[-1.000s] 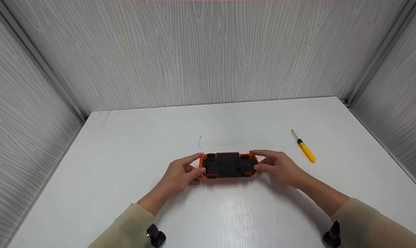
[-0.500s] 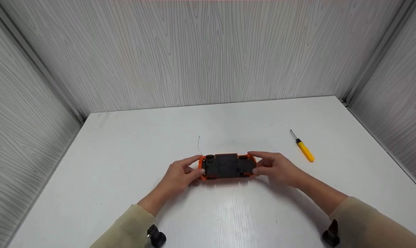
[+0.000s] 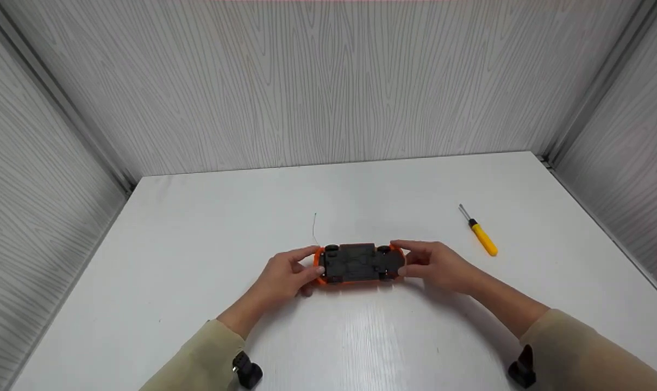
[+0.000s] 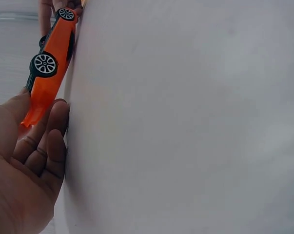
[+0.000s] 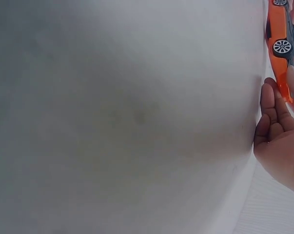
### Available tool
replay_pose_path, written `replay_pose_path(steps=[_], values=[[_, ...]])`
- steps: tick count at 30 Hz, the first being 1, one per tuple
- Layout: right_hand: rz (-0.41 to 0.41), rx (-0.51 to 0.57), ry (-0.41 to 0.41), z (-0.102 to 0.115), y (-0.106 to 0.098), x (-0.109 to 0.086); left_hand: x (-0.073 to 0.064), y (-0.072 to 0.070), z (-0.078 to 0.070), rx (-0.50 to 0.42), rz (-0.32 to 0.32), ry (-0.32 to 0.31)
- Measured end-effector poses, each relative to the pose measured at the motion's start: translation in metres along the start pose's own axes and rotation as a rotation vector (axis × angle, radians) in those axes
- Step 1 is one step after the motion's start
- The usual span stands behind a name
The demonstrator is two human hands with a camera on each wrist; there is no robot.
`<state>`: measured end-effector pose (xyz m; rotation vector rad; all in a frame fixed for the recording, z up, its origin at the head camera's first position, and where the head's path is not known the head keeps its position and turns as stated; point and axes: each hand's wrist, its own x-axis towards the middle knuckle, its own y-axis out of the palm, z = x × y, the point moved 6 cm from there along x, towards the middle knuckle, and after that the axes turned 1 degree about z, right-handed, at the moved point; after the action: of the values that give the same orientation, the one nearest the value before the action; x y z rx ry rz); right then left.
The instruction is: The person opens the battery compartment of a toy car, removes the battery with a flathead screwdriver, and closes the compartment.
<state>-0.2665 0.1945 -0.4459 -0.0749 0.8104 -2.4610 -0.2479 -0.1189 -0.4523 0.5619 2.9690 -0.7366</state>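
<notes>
An orange toy car [image 3: 358, 262] is held upside down just over the table, its black underside facing up in the head view. The left hand [image 3: 285, 277] grips its left end, thumb on the underside and fingers at the edge. At the other end, the right hand [image 3: 437, 266] pinches the car between thumb and fingers. Both wrist views show the orange side of the toy car [image 4: 58, 58] with silver-spoked wheels. From the car's back left corner a thin wire [image 3: 314, 228] sticks out over the table.
A screwdriver [image 3: 483, 237] with a yellow handle lies on the white table [image 3: 225, 212], right of the hands, its tip pointing away. Wood-grain panels [image 3: 328, 81] stand at the back and on both sides.
The car has tipped a little, so its underside and wheels look slightly different, and it sits a touch nearer the person. Both hands keep their hold; the screwdriver stays where it was.
</notes>
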Motion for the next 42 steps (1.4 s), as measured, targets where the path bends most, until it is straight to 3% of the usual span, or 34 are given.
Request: replay_pose_path(steps=[12, 19, 29, 35, 42], values=[[0.002, 0.055, 0.033, -0.003, -0.001, -0.001, 0.001, 0.0, -0.002, -0.022, 0.02, -0.095], [-0.01, 0.072, 0.038, -0.002, 0.0, -0.001, 0.002, 0.0, 0.0, -0.019, 0.014, -0.114], [-0.031, 0.088, 0.023, -0.002, -0.001, 0.0, 0.001, -0.003, 0.001, 0.03, 0.016, -0.083], [-0.053, 0.052, 0.029, -0.003, -0.004, 0.001, -0.001, -0.007, 0.003, 0.022, 0.021, -0.089], [-0.065, 0.025, 0.023, -0.002, -0.007, -0.001, -0.003, -0.012, 0.002, 0.039, 0.009, -0.053]])
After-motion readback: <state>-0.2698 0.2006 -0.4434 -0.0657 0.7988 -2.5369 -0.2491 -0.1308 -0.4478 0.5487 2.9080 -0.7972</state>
